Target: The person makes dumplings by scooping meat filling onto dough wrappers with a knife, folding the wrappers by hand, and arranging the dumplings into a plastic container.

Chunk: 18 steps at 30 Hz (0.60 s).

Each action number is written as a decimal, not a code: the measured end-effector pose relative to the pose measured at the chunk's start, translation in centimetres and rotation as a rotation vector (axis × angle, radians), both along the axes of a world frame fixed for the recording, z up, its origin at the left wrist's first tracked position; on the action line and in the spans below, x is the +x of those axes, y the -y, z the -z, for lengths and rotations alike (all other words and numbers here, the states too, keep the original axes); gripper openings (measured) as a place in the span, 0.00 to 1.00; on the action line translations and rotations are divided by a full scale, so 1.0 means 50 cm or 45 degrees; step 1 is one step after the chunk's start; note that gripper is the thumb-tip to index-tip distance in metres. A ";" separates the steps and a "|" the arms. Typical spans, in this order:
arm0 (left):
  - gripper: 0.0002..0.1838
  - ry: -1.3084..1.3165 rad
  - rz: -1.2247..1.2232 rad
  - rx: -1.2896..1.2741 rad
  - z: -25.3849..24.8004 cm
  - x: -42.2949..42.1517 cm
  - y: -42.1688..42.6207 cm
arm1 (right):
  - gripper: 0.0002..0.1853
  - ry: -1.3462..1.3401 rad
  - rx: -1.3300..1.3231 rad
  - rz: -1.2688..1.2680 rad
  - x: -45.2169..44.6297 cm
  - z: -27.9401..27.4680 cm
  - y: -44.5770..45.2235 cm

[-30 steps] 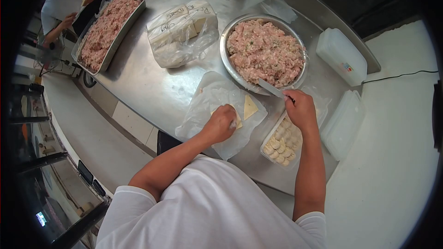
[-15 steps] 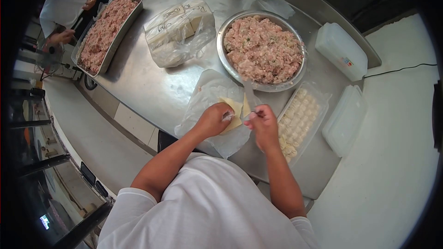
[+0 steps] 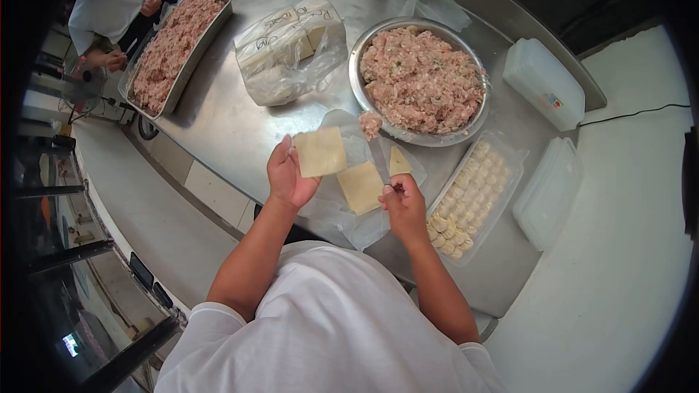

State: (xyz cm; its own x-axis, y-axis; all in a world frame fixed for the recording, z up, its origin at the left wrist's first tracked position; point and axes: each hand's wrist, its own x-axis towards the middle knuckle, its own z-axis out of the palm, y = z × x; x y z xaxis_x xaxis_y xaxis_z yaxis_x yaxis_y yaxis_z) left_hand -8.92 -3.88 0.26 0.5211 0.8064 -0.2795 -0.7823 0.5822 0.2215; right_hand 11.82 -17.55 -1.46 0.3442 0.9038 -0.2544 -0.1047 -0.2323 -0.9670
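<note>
A square dough wrapper (image 3: 320, 153) rests on the fingers of my left hand (image 3: 293, 178), its thumb at the wrapper's edge. My right hand (image 3: 405, 207) grips a flat-bladed knife (image 3: 379, 159) with a lump of minced meat (image 3: 370, 125) on its tip. More square wrappers (image 3: 362, 188) lie on a clear plastic bag (image 3: 331, 211) between my hands. A pointed piece of dough (image 3: 399, 162) shows just beyond my right hand. The steel bowl (image 3: 354, 76) of meat filling (image 3: 426, 76) stands past the knife tip. Right of my hand, a clear tray (image 3: 470, 251) holds rows of filled dumplings (image 3: 470, 193).
A plastic-wrapped pack (image 3: 287, 51) lies on the steel table (image 3: 211, 124). A rectangular pan (image 3: 191, 65) of meat stands at the left, near another person (image 3: 116, 4). Two plastic containers (image 3: 545, 84) and a lid (image 3: 547, 193) occupy the right side.
My left hand has lifted a wrapper from the stack and moved left, turning palm up. The knife remains in my right hand, its tip now plainly carrying meat away from the bowl.
</note>
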 end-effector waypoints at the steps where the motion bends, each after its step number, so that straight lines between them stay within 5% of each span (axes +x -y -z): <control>1: 0.19 -0.092 -0.144 -0.104 -0.008 0.008 -0.004 | 0.05 0.139 -0.015 -0.037 0.007 -0.026 0.003; 2: 0.19 -0.089 -0.148 -0.103 -0.014 0.020 -0.009 | 0.05 0.141 -0.014 -0.042 0.014 -0.055 0.002; 4: 0.24 -0.509 -0.033 -0.099 -0.030 0.048 -0.013 | 0.09 0.768 0.266 -0.093 0.026 -0.112 -0.005; 8: 0.23 -0.260 0.241 -0.094 -0.084 0.074 -0.007 | 0.14 0.927 0.313 -0.119 0.030 -0.132 -0.007; 18: 0.18 -0.589 0.029 -0.104 -0.118 0.132 0.007 | 0.17 1.247 0.255 -0.164 0.058 -0.177 0.015</control>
